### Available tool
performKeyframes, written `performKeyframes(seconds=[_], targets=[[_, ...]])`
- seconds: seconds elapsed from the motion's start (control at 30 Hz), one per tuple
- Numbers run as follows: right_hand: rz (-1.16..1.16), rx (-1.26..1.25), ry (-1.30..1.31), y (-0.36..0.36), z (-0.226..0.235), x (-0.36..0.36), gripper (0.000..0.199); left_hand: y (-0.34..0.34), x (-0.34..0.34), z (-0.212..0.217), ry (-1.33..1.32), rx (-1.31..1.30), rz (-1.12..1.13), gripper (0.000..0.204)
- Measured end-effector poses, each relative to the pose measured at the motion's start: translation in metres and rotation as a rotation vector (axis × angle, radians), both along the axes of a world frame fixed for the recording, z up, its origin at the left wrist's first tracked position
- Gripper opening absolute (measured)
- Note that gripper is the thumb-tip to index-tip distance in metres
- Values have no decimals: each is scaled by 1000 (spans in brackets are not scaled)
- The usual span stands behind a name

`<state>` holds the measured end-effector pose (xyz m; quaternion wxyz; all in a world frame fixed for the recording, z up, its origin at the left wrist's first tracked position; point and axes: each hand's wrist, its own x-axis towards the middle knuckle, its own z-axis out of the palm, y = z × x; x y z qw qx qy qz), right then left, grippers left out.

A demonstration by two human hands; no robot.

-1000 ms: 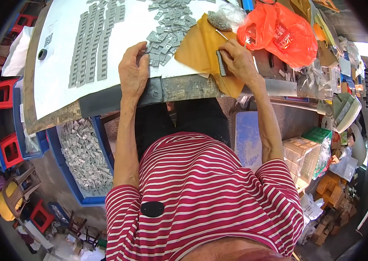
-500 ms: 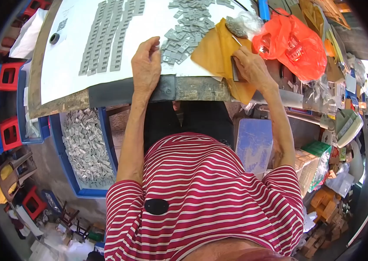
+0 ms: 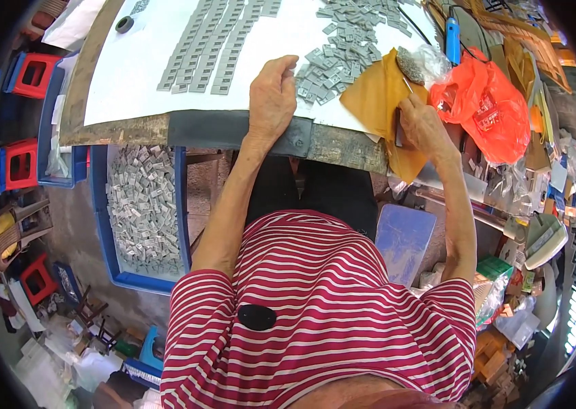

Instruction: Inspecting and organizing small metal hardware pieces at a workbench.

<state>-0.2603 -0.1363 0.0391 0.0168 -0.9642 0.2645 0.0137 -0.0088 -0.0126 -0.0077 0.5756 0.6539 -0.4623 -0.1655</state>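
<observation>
My left hand (image 3: pixel 273 95) rests at the near edge of the white sheet (image 3: pixel 138 75), fingers loosely bent with a gap at the thumb; nothing shows in it. Right of it lies a loose heap of small grey flat pieces (image 3: pixel 332 65). Similar pieces form long rows (image 3: pixel 196 51) on the left. My right hand (image 3: pixel 426 126) is closed over a yellow-brown sheet (image 3: pixel 373 95) that hangs over the table edge. A thin pale rod (image 3: pixel 407 84) sticks out from its fingertips; the palm hides the remainder. A dark flat strip (image 3: pixel 398 133) shows beneath that hand.
A red plastic bag (image 3: pixel 492 116), a clear bag (image 3: pixel 431 63) and a blue tool (image 3: pixel 452 41) lie on the right. A black ring (image 3: pixel 124 24) sits at the far left. Below the table stand a blue tray (image 3: pixel 182 198) full of pieces and a blue stool (image 3: pixel 405 242).
The view has shifted, so the table and both hands appear farther right. Both hands keep nearly the same places on the table, the right one still at the yellow-brown sheet.
</observation>
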Motion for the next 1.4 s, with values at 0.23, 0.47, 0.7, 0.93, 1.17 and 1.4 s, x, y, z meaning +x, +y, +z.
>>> performKeyframes(seconds=[0.23,0.47,0.7,0.93,1.17,1.4], targets=[[-5,-35,44,1,2,2,10,-2,1,-1,-42,-32,25,27],[-1,-105,42,5,-4,-1,10,1,0,-2,-43,-34,32,25],[-4,-142,7,2,-8,-8,10,-2,-4,-3,-139,-58,41,23],[-64,-72,-185,-4,-7,-9,10,2,-3,5,-357,-118,80,24],[-196,160,-377,4,-24,-28,26,9,-10,-15,-582,119,66,26],[-402,478,-806,-14,-41,-50,13,6,-21,-20,-530,59,113,24]])
